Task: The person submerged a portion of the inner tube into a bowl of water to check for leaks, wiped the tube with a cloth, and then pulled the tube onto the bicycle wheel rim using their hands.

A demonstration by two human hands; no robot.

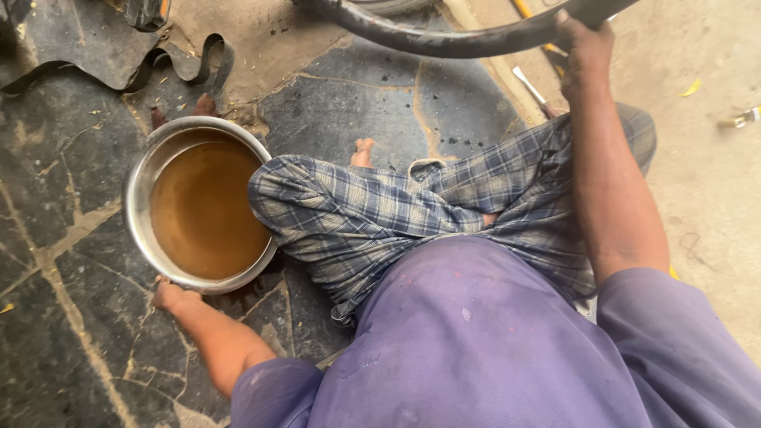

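One hand on the tube, one at the basin

The person sits cross-legged on the cracked stone floor [71, 238], purple shirt and checked wrap below me. The right hand [585, 46] is raised out in front with the arm nearly straight, and its fingers are clenched around a black rubber tube [444, 38] that curves across the top of the view. The left hand [170, 295] is down low at the side, elbow bent, resting on the floor against the near rim of a round metal basin [139, 198]; whether the fingers grip the rim or only touch it I cannot tell. The basin sits on the floor just beside the left knee, which overlaps its right edge. It holds murky brown water, still and opaque. A strip of black rubber [190, 67] lies curled on the floor beyond the basin, and a slim metal tool [529, 85] lies under the tube near the right wrist
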